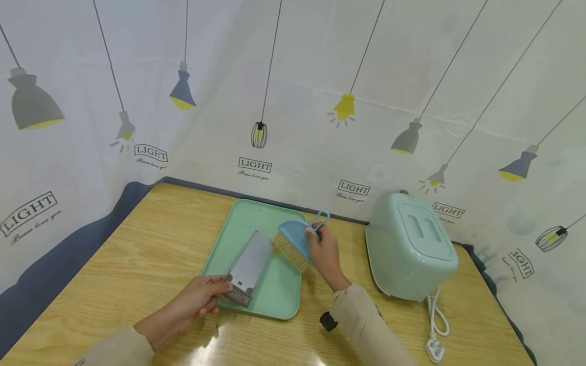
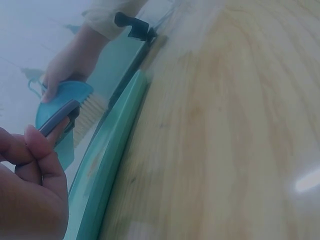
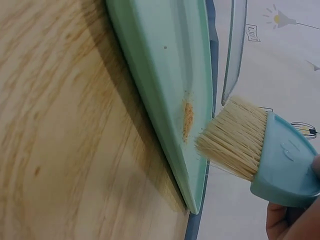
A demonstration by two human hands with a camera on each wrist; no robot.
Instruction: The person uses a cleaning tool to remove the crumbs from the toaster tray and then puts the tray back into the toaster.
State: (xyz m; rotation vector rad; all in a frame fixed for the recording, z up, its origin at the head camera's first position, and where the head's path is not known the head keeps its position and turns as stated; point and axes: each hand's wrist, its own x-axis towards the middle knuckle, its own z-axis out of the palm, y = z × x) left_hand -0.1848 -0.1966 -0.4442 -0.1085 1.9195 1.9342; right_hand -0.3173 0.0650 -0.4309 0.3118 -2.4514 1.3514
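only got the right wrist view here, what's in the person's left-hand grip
Observer: The left-hand grip pinches a flat, rectangular grey metal plate near one end.
Operator: ok, anything standing over on the right of the table
Observer: Yes, the head view shows a glossy, rounded, pale green plastic-looking toaster with two long recesses on top.
Operator: is its plug in a socket
Observer: No, a white plug lies loose by the toaster's near side, on a looped white cord.
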